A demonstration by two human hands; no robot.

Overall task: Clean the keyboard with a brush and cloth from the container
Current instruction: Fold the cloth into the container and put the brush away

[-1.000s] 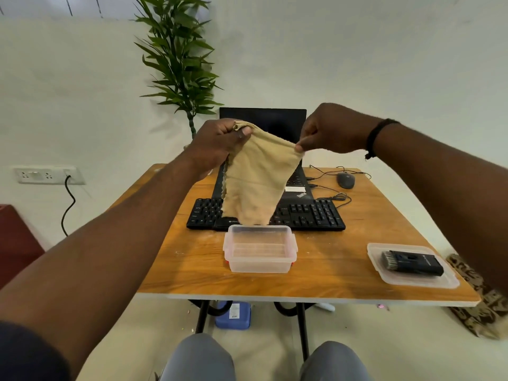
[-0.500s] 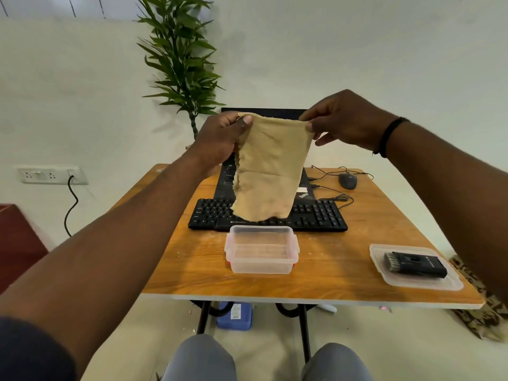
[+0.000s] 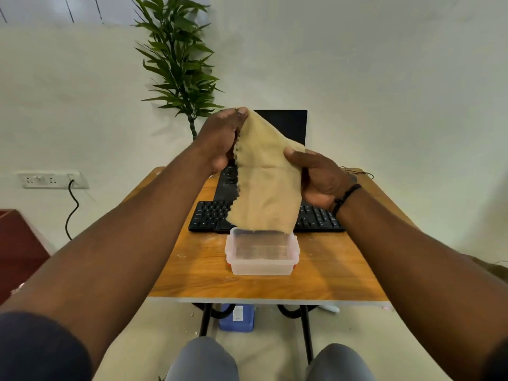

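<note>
Cloth (image 3: 265, 185): a tan sheet held up in the air above the keyboard, hanging from both hands; its lower edge ends just above the far rim of the container, and its left edge is jagged.
Left hand (image 3: 220, 138): raised higher than the other hand, above the far part of the keyboard; thumb and fingertips pinch the top corner of the cloth.
Right hand (image 3: 320, 178): lower, at the cloth's right edge above the right half of the keyboard; the thumb lies over the front of the cloth and the fingers curl behind it, gripping the fabric. A dark band (image 3: 347, 196) circles the wrist.
Keyboard (image 3: 316, 217): black, lying flat on the counter, its middle hidden behind the cloth; only its left and right ends show.
Container (image 3: 261, 251): clear plastic, open-topped, on the counter just nearer the person than the keyboard, directly below the hanging cloth.
Brush: not in sight from the head view.
Counter (image 3: 192, 273): wooden top carrying the keyboard and the container.
Monitor (image 3: 286, 125): a dark screen behind the keyboard, partly hidden by the cloth and the hands.
Plant (image 3: 178, 56): green and leafy, standing behind the keyboard to the left, against the wall.
Wall socket (image 3: 50, 180): on the wall well left of the keyboard, with a black cable plugged in.
Blue box (image 3: 236, 318): on the floor under the counter, below the container.
</note>
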